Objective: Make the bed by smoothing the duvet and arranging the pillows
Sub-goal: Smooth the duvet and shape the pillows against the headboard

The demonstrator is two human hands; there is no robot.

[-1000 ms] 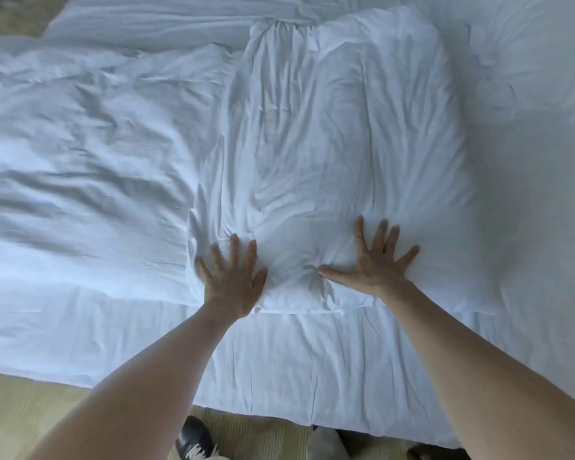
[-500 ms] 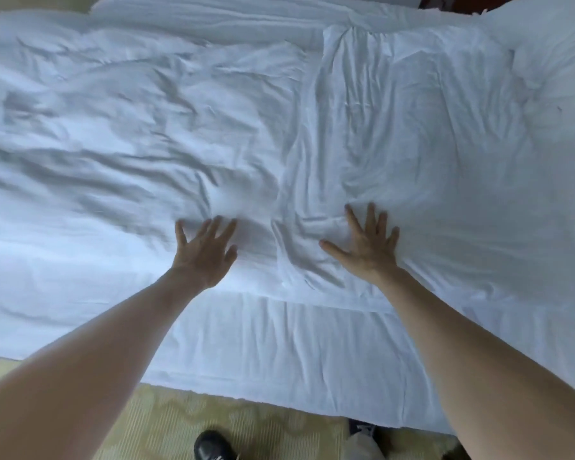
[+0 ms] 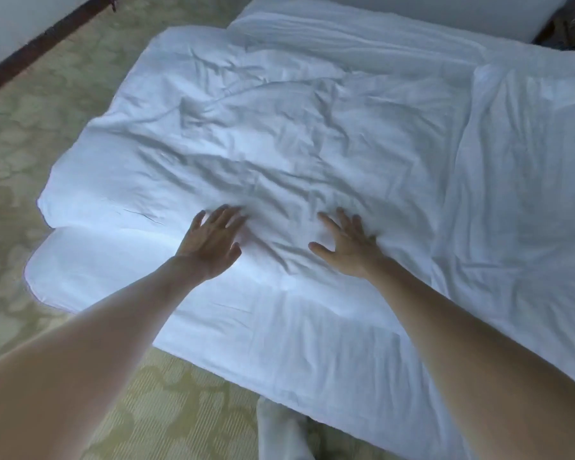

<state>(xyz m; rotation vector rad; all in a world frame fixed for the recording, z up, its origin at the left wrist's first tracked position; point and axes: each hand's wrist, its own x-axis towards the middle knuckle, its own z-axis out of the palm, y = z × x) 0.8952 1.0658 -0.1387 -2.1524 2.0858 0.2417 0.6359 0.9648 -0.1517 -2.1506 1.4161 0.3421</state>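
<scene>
Duvet (image 3: 279, 134) lies across the bed (image 3: 312, 343), its left edge overhanging the bed's left end above the carpet (image 3: 47, 144). Both hands rest flat on duvet nr the bed's near edge: left hand (image 3: 210, 244) toward the left end, right hand (image 3: 349, 247) just beside it, apart. Pillow (image 3: 528, 161) on the bed to the right. 2nd pillow (image 3: 329, 31) along the far edge, behind duvet.

Both arms outstretched; left hand (image 3: 211, 242), right hand (image 3: 347, 242) flat, fingers apparently spread.
</scene>
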